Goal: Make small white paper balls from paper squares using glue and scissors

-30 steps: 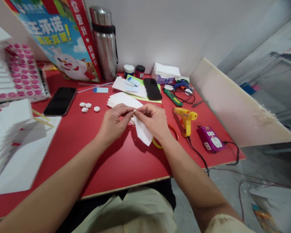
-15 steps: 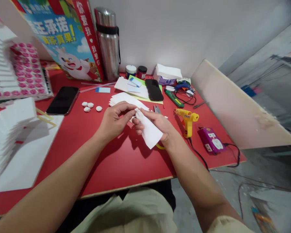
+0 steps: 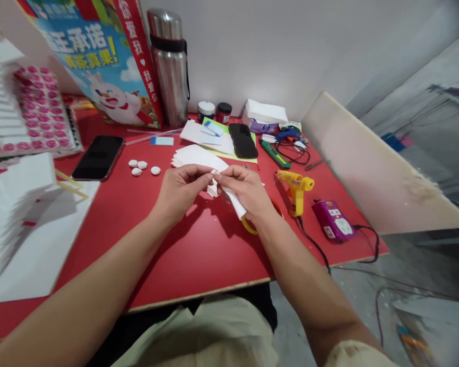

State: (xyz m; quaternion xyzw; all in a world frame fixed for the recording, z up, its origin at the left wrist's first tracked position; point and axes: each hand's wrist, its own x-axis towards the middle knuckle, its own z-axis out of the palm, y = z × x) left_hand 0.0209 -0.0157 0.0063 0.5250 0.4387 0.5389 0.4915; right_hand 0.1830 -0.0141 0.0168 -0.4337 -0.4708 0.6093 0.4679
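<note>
Over the middle of the red table, both hands pinch the top end of a white paper strip [image 3: 235, 203]. The fingertips of my left hand [image 3: 183, 189] are closed on its gathered tip. From the other side my right hand [image 3: 247, 189] grips the same end, and its palm covers much of the strip, which slants down to the right. Under the hands, white paper scraps [image 3: 213, 190] show in part. Behind them lies a fanned stack of white paper [image 3: 199, 155]. A pair of scissors with a yellow handle [image 3: 249, 227] is mostly hidden beneath my right hand.
Several small white folded pieces [image 3: 142, 165] lie left of the hands, near a black phone [image 3: 98, 157]. A yellow glue gun [image 3: 296, 191] and a purple power socket [image 3: 334, 221] stand on the right. At the back are a steel flask [image 3: 170, 71] and a second phone [image 3: 243, 141].
My right hand has turned over, its back now upward, with the fingers drawn in at the paper's tip. The strip looks narrower and more covered. My left hand has barely moved.
</note>
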